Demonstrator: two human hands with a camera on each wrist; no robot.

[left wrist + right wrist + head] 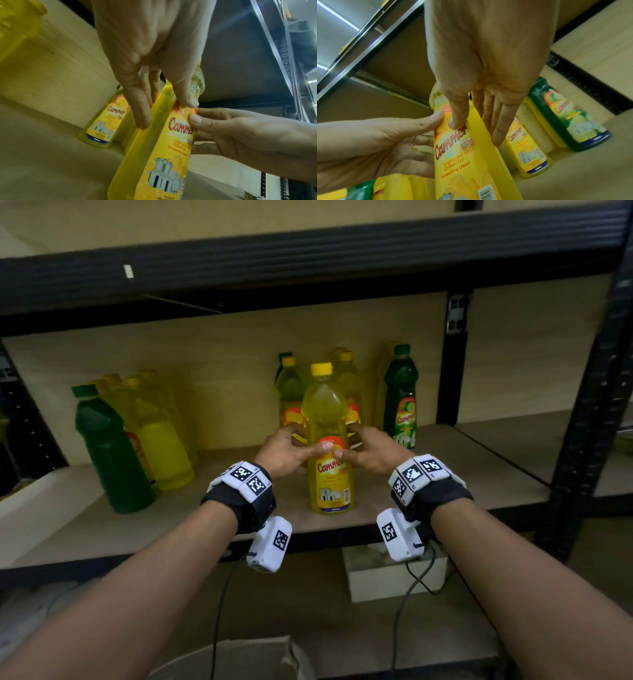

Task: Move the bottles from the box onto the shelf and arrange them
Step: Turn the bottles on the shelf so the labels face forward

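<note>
A yellow lemon dish-liquid bottle (329, 419) with a yellow cap stands upright near the front of the wooden shelf board (428, 494). My left hand (294, 451) holds its left side and my right hand (368, 453) its right side. Both thumbs press the top of the front label, and the fingers lie along the sides and reach behind. In the left wrist view the same bottle (163, 155) sits between my thumb and fingers. The right wrist view shows that bottle (462, 162) held the same way. A cardboard box (239, 655) edge shows at the bottom.
A green bottle (109, 453) and several yellow bottles (161, 440) stand at the left. More yellow bottles (291, 392) and a green one (400, 402) stand behind the held bottle. An upper shelf beam (308, 258) hangs overhead. Black uprights (455, 354) stand at the right.
</note>
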